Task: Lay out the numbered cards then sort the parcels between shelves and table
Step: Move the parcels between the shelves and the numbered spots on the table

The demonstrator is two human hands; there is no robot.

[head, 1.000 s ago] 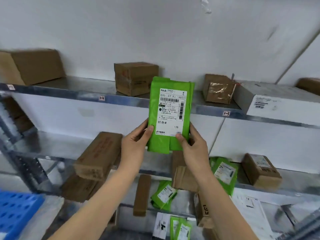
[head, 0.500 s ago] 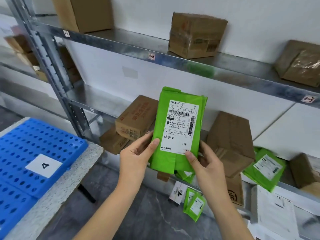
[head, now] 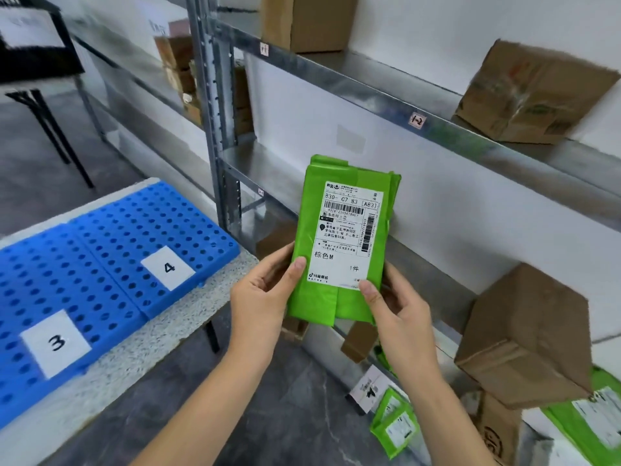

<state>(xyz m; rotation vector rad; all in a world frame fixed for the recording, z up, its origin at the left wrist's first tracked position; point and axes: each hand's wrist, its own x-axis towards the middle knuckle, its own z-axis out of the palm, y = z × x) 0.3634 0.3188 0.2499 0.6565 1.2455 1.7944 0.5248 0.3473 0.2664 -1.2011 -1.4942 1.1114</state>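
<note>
A green plastic parcel (head: 342,237) with a white shipping label stands upright in front of me, label facing me. My left hand (head: 265,294) grips its lower left edge, thumb on the label. My right hand (head: 393,304) grips its lower right edge, thumb on the label's bottom corner. At the left, a table (head: 161,334) carries blue perforated panels (head: 111,250) with white cards numbered 3 (head: 55,343) and 4 (head: 168,268). Metal shelves (head: 369,92) run along the wall at the right, holding brown boxes (head: 534,95) and green parcels (head: 396,425).
A steel upright post (head: 215,129) of the shelving stands between table and shelves. A big brown box (head: 527,338) sits on the middle shelf at right. Grey floor (head: 268,408) shows between table and shelves. A black table (head: 37,62) stands at far left.
My view has swung left and down: the table with cards 3 and 4 has come into view. Both hands still hold the green parcel the same way.
</note>
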